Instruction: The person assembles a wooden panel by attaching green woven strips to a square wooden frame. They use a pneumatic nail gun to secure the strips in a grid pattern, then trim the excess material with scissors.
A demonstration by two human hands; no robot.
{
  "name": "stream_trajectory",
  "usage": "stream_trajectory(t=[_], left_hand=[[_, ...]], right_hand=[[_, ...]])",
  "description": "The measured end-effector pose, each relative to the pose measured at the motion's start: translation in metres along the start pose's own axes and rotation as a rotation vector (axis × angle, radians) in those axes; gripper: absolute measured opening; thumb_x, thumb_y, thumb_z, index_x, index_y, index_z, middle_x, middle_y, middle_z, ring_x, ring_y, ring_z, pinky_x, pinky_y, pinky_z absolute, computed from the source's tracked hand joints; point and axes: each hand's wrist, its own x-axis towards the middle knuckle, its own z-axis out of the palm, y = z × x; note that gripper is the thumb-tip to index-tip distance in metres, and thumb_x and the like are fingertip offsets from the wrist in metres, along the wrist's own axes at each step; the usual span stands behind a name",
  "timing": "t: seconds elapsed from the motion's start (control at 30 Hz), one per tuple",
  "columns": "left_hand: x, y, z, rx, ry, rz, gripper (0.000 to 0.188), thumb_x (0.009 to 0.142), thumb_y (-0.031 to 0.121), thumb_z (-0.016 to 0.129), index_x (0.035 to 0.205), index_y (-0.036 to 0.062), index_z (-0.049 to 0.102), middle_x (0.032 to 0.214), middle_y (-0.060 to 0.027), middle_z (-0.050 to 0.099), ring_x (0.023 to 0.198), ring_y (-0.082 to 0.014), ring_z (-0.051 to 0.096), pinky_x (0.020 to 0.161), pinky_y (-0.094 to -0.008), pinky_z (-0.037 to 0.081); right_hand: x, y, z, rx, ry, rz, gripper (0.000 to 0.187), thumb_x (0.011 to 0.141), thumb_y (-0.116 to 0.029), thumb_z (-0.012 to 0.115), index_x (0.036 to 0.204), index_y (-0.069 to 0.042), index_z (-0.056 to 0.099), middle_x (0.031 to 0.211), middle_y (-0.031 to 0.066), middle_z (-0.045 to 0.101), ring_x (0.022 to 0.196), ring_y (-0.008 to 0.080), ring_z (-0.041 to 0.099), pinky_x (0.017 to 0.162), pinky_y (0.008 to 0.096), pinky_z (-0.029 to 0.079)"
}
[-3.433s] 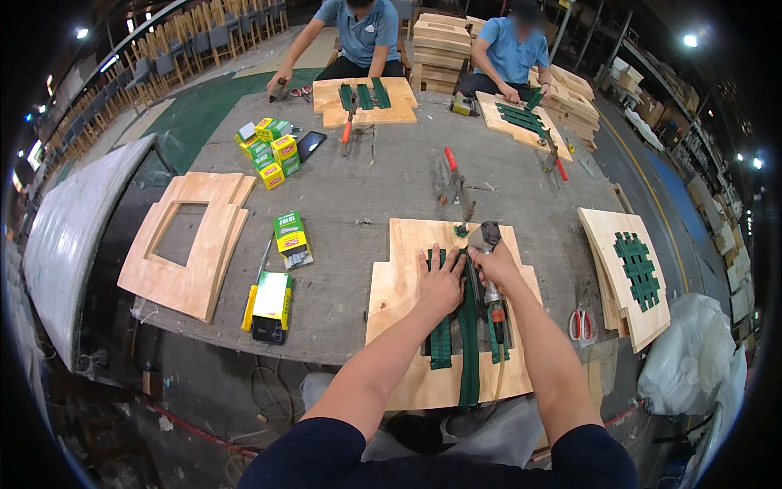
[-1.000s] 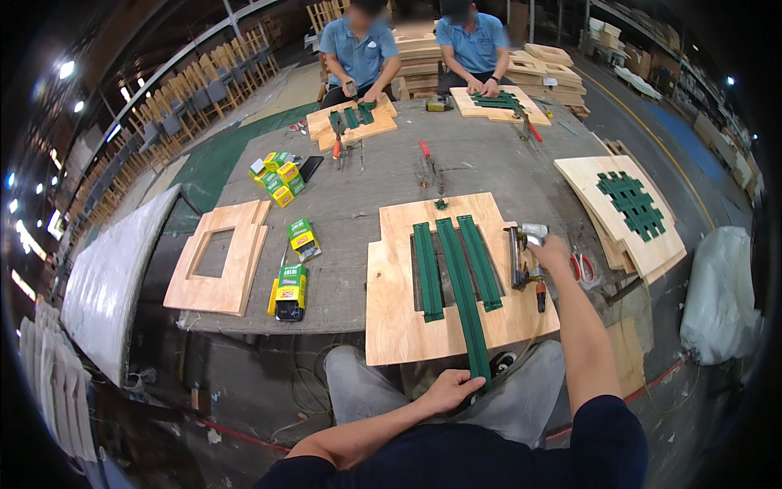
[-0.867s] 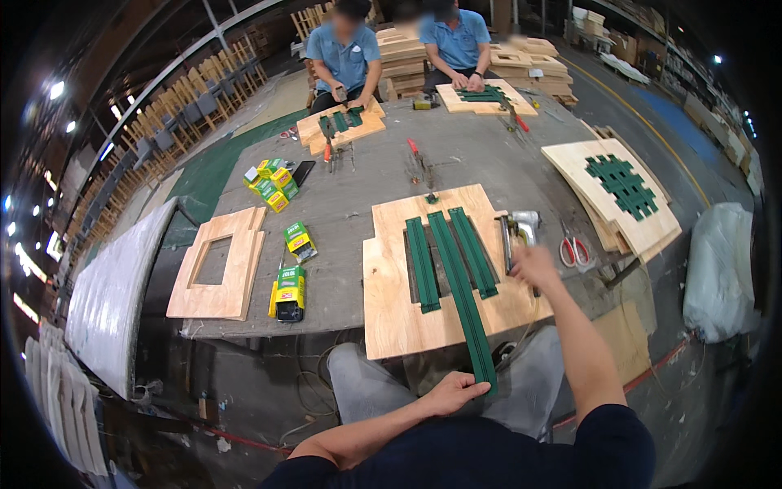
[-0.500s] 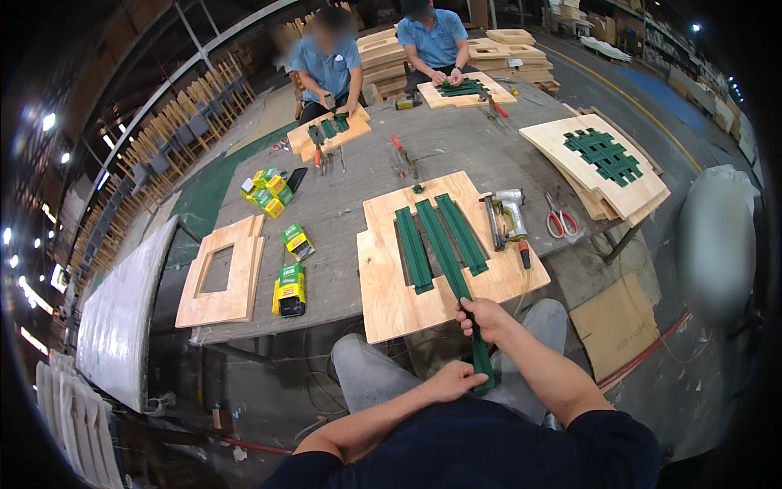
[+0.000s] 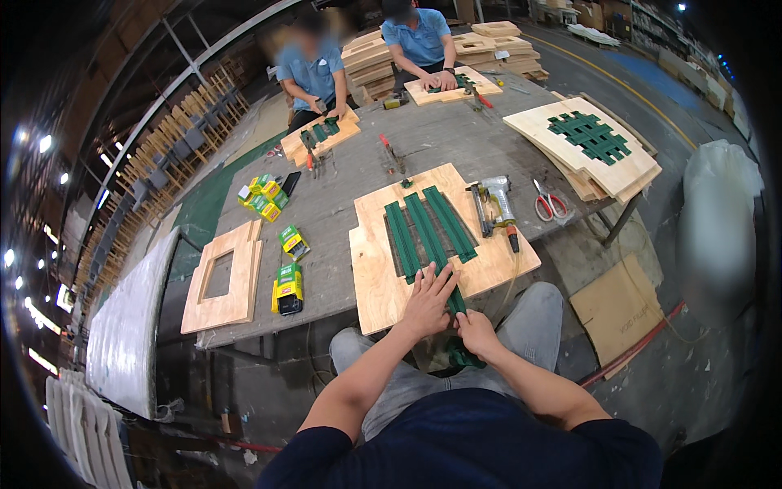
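Note:
A pale wooden panel [image 5: 379, 285] with an opening in its middle lies at the table's near edge. Three green webbing straps run lengthwise across the opening, and the middle green strap [image 5: 428, 228] continues over the panel's near edge. My left hand [image 5: 428, 301] lies on the panel with fingers stretched out, over the middle strap. Just past the edge, my right hand [image 5: 476, 332] grips that strap's loose length, whose tail bunches above my lap. Right of the opening rests a staple gun [image 5: 494, 205] on the panel.
Red-handled scissors [image 5: 548, 204] lie right of the panel. Yellow-green boxes [image 5: 287, 287] and a bare wooden frame [image 5: 195, 295] are on the left. Panels with woven green straps [image 5: 588, 137] are stacked at right. Two people in blue shirts work across the table [image 5: 326, 204].
My left hand has moved from the strap's tail up onto the panel, its fingers now flat. The right hand has shifted down along the strap, nearer my lap.

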Motion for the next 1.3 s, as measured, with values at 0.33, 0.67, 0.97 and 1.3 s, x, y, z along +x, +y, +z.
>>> stream_trajectory(t=[0.33, 0.67, 0.97, 1.3], left_hand=[[-0.001, -0.012, 0.027, 0.163, -0.001, 0.182, 0.079, 0.088, 0.014, 0.06, 0.161, 0.01, 0.031, 0.165, -0.0098, 0.035, 0.152, -0.0343, 0.033, 0.126, -0.0543, 0.021], [-0.002, -0.021, 0.034, 0.173, 0.032, 0.263, 0.077, 0.087, 0.013, 0.06, 0.16, 0.0093, 0.033, 0.165, -0.0098, 0.036, 0.151, -0.0355, 0.034, 0.126, -0.0528, 0.021], [-0.028, -0.003, 0.028, -0.176, 0.05, 0.318, 0.071, 0.084, 0.007, 0.064, 0.152, 0.0081, 0.045, 0.155, -0.0124, 0.049, 0.144, -0.034, 0.046, 0.123, -0.0482, 0.032], [-0.027, 0.011, 0.103, -1.137, 0.0, -0.58, 0.053, 0.104, 0.042, 0.057, 0.126, -0.0053, 0.062, 0.121, -0.0266, 0.068, 0.117, -0.0405, 0.064, 0.102, -0.0422, 0.047]], right_hand=[[-0.02, -0.004, -0.02, -0.211, -0.027, -0.057, 0.036, 0.107, -0.028, 0.046, 0.089, -0.002, 0.064, 0.086, 0.0216, 0.068, 0.087, 0.0427, 0.067, 0.079, 0.0522, 0.049], [-0.021, 0.005, -0.028, -0.332, -0.107, -0.124, 0.034, 0.107, -0.028, 0.047, 0.093, -0.001, 0.063, 0.085, 0.0227, 0.068, 0.086, 0.044, 0.067, 0.076, 0.0527, 0.05], [0.026, 0.022, -0.02, -0.737, -0.397, 0.106, 0.032, 0.105, -0.025, 0.05, 0.104, 0.003, 0.065, 0.101, 0.0258, 0.072, 0.099, 0.0456, 0.069, 0.085, 0.0555, 0.054], [0.058, 0.039, -0.005, -0.624, -0.368, 0.0, 0.026, 0.095, -0.015, 0.054, 0.106, 0.005, 0.066, 0.111, 0.0266, 0.069, 0.104, 0.0457, 0.067, 0.09, 0.0522, 0.054]])
